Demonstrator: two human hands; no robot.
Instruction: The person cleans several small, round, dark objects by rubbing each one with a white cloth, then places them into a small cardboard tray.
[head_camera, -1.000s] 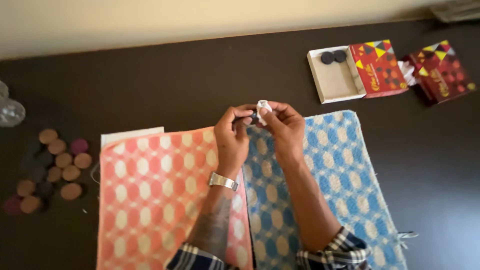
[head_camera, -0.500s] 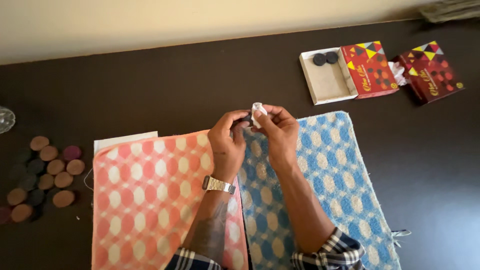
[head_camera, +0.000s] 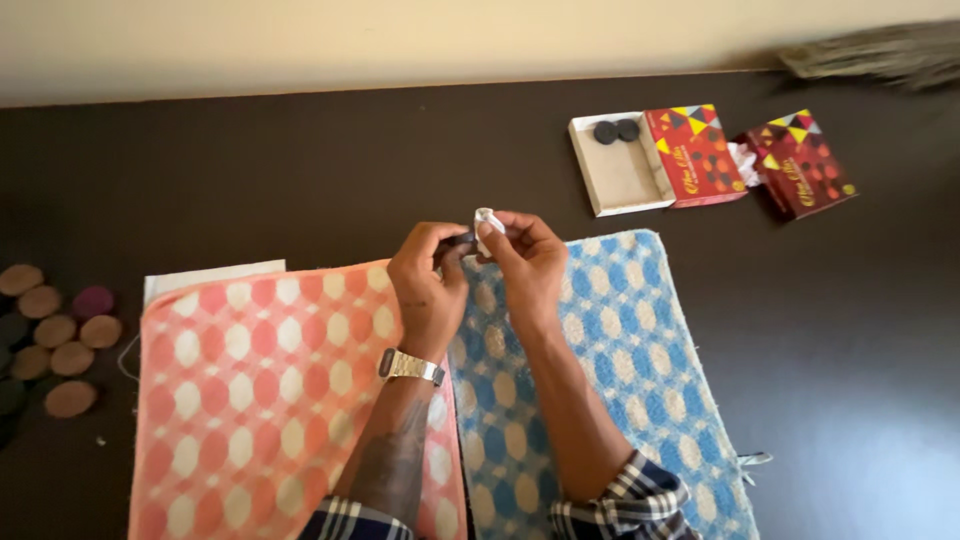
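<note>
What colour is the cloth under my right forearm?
Blue cloth with pale oval spots, seen in the head view.

A home, likely; patterned towels (head_camera: 300, 400) on dark floor (head_camera: 250, 180) (broom (head_camera: 880, 55) nearby).

Brightness: even, soft daylight; the dark desk (head_camera: 250, 170) stays dim while the pale wall (head_camera: 400, 40) reads bright
Source: cannot tell exactly; a faint sheen brightens the desk at the lower right
Shadows: weak, soft-edged, close under the left hand (head_camera: 428, 290), the right hand (head_camera: 525, 265) and the forearms on the cloths
Glare: small glint on the metal watch (head_camera: 410, 367); none strong elsewhere
Blur: the broom (head_camera: 880, 55) at the top right is smeared; the round discs (head_camera: 55, 330) at the left edge are soft
Focus: hands and cloth pattern fairly sharp; the small white piece (head_camera: 485, 222) between the fingers is indistinct
Distortion: desk edge bows slightly toward the corners
</note>
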